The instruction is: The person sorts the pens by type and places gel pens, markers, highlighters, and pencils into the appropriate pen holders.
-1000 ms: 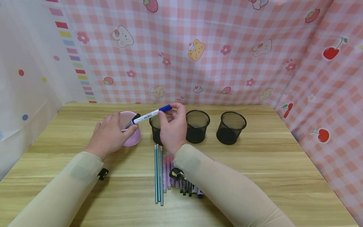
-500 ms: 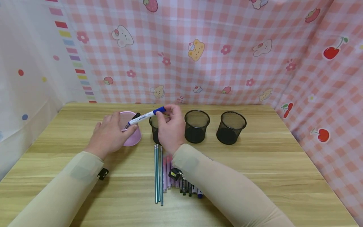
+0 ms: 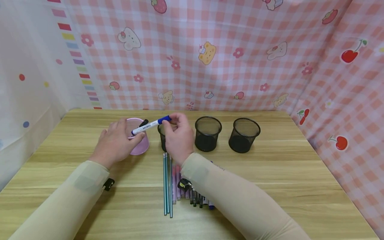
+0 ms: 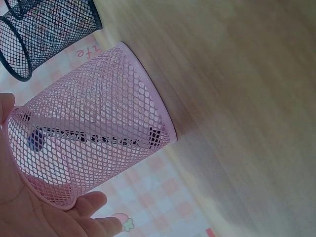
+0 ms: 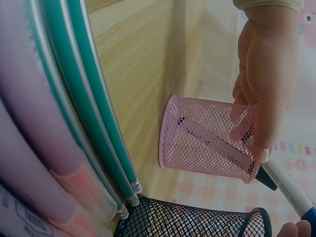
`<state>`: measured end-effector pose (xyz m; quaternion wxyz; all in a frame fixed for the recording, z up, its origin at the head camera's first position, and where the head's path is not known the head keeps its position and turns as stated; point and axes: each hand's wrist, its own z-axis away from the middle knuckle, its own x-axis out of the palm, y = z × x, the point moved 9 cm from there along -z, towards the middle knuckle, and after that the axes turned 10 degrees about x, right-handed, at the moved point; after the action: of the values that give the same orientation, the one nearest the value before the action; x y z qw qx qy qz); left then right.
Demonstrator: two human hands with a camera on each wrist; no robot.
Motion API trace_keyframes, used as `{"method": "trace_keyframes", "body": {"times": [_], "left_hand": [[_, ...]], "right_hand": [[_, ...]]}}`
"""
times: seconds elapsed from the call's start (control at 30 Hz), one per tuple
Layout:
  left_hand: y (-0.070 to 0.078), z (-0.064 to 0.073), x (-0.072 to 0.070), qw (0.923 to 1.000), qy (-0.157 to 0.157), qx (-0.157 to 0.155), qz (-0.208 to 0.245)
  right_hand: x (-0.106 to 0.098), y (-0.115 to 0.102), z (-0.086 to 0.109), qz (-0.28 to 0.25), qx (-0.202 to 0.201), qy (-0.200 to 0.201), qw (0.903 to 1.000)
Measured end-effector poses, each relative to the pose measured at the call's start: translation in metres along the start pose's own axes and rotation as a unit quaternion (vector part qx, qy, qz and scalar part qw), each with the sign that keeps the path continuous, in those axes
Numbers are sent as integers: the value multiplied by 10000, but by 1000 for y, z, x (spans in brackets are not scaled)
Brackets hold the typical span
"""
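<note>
My left hand point(image 3: 115, 143) grips the rim of a pink mesh pen cup point(image 3: 141, 146) that stands at the left of the table, thumb and fingers on either side of it. Through the mesh in the left wrist view a white marker point(image 4: 94, 134) shows inside; its black cap point(image 3: 144, 123) sticks out above the rim in the head view. My right hand point(image 3: 180, 140) pinches a second white marker point(image 3: 147, 127) by its blue cap point(image 3: 164, 119). This one slants, its lower end at the cup's mouth next to my left thumb.
Three black mesh cups point(image 3: 163, 141) stand in a row to the right, the nearest partly behind my right hand. In front lie teal pencils point(image 3: 168, 186), purple pens with pink ends point(image 3: 174, 186), black pens point(image 3: 200, 201) and more markers point(image 3: 211, 204), partly under my right forearm.
My right hand has moved left and slightly down with the blue-capped marker, bringing its lower end over the pink cup's mouth. The left hand and the cup have stayed in place.
</note>
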<state>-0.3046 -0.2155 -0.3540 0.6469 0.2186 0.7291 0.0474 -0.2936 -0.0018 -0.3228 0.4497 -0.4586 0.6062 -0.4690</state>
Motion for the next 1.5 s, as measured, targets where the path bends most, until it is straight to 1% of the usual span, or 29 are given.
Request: {"method": "trace_keyframes", "body": {"times": [0.27,0.53,0.8,0.97,1.17,1.27,1.4,1.5], "left_hand": [[1,0,-1,10000,64,41,-53],[0,0,-1,10000,63,-3,8],[0,0,-1,10000,44,-29,27],[0,1,0,10000,34,-48,21],[-1,0,-1,10000,78,-32,-15],[-1,-1,-1,9999,97,-18,-28],[-2,0,0,10000,39,-28,-14],[-2,0,1,10000,-9,-46,-1]], "right_hand": [[5,3,0,141,105,-117,9998],[7,3,1,523,204,-159,9983],[10,4,3,883,176,-227,9957],[12,3,3,1068,82,-246,9939],[15,1,3,1166,125,-310,9926],[18,2,3,1139,239,-414,9923],[20,5,4,1106,419,-596,9912],[21,5,4,1178,436,-660,9899]]}}
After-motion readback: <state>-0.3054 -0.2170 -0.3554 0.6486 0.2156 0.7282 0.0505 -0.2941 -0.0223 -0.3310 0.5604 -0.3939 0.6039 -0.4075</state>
